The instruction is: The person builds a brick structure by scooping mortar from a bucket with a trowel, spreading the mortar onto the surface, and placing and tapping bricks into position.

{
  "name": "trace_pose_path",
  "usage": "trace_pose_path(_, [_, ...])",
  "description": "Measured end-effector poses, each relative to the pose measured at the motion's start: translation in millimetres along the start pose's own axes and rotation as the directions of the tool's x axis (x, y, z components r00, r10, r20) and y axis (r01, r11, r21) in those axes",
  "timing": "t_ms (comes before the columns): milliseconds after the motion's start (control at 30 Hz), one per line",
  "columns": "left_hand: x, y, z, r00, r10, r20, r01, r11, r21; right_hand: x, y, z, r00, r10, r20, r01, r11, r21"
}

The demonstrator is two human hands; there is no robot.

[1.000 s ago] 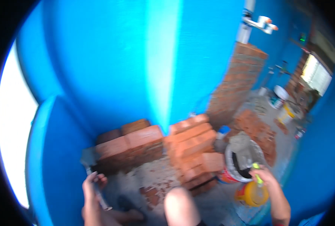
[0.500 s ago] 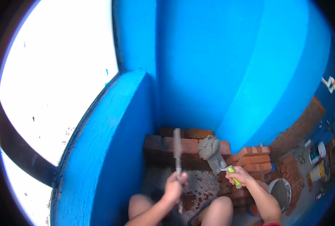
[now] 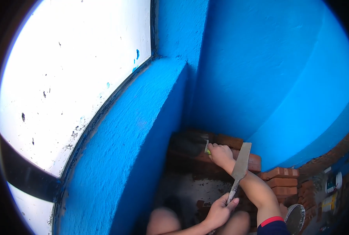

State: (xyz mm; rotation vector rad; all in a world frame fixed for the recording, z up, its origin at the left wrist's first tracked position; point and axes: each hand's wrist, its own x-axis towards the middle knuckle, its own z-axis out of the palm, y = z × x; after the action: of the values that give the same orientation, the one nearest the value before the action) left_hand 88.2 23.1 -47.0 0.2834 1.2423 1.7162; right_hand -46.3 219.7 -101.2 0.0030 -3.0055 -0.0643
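Observation:
My left hand (image 3: 220, 212) is closed round the handle of a long-bladed trowel (image 3: 242, 162). Its flat grey blade points up and passes in front of my right forearm. Further forward, my right hand (image 3: 221, 155) grips a trowel with a yellow-green handle (image 3: 208, 150), reaching across to the left. That trowel's blade lies in deep shadow by the wall corner, over the left end of a low course of red bricks (image 3: 254, 161). A dark mass, apparently mortar, shows there, but its outline is hard to make out.
Blue walls (image 3: 237, 78) close in ahead and at left, with a ledge (image 3: 143, 105) beside a bright window (image 3: 72, 58). Stacked bricks (image 3: 282, 182) stand at right, near a bucket (image 3: 296, 217) of grey material. Cans and containers (image 3: 333, 183) lie further right.
My right hand has swung forward and left, carrying its mortar-loaded trowel to the shadowed brick corner. The left hand's trowel has shifted right and now crosses my right forearm. The view has turned left.

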Motion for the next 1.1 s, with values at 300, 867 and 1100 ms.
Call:
trace_pose_path(300, [-2,21,-16,0.999,-0.015,-0.039,0.010,0.994,-0.107,-77,48,9,0.994,0.108,-0.003,-0.108,0.994,-0.006])
trace_pose_path(867, [-23,25,-8,0.721,0.021,0.693,0.120,0.981,-0.154,30,-52,-55,0.918,0.143,0.370,-0.238,0.945,0.226])
trace_pose_path(1100, [-22,23,-13,0.670,-0.009,0.742,0.168,0.976,-0.140,-16,-29,-101,0.705,0.260,0.660,-0.571,0.761,0.309])
